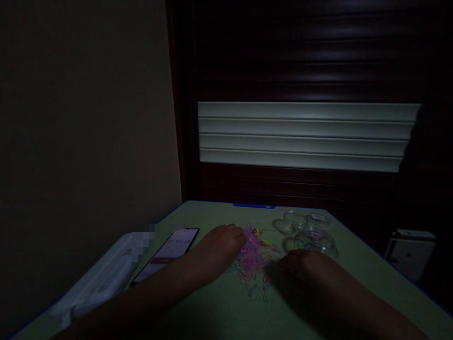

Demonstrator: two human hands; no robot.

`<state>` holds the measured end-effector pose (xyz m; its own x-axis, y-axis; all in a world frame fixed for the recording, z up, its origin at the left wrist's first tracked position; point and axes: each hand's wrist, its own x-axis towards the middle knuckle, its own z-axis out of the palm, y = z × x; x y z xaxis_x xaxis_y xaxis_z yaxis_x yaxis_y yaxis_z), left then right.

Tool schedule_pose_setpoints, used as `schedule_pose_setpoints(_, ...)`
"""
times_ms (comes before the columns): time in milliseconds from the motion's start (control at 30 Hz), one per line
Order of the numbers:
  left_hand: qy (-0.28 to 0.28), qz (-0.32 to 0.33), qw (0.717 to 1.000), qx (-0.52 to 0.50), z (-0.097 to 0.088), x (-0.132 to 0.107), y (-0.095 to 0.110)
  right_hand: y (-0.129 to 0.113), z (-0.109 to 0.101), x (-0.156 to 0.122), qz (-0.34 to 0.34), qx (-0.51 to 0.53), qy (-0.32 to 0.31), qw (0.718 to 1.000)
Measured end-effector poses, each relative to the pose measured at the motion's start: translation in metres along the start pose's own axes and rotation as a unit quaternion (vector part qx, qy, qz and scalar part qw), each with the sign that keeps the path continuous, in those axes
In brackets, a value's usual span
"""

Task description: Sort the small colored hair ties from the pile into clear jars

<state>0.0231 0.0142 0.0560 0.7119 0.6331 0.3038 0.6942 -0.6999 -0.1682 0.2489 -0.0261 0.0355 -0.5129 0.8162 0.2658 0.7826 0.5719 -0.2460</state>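
Note:
A heap of small coloured rubber bands (pixel 253 264), mostly pink, lies on a pale green table (pixel 212 307). My left hand (pixel 222 243) rests at the left edge of the heap, knuckles up and fingers curled onto the bands. My right hand (pixel 300 267) lies in shadow at the heap's right edge, its fingers bent toward the bands. What either hand pinches is too dark to make out. A few yellow pieces (pixel 260 233) sit at the heap's far side.
Several small clear round containers (pixel 306 229) stand behind the heap at the right. A lit phone (pixel 170 252) lies to the left of my left hand. A white object (pixel 102 278) sits off the table's left edge, a white box (pixel 410 252) at right.

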Motion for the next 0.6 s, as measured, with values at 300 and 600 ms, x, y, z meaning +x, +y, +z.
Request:
schedule_pose_setpoints(300,-0.016,0.007,1.000,-0.004,0.008,-0.002,-0.003,0.000,0.003,0.000,0.005,0.004,0.003,1.000)
schedule_pose_setpoints(600,-0.007,0.001,0.999,-0.040,0.015,-0.002,-0.003,0.000,0.004,-0.001,0.008,0.000,0.012,1.000)
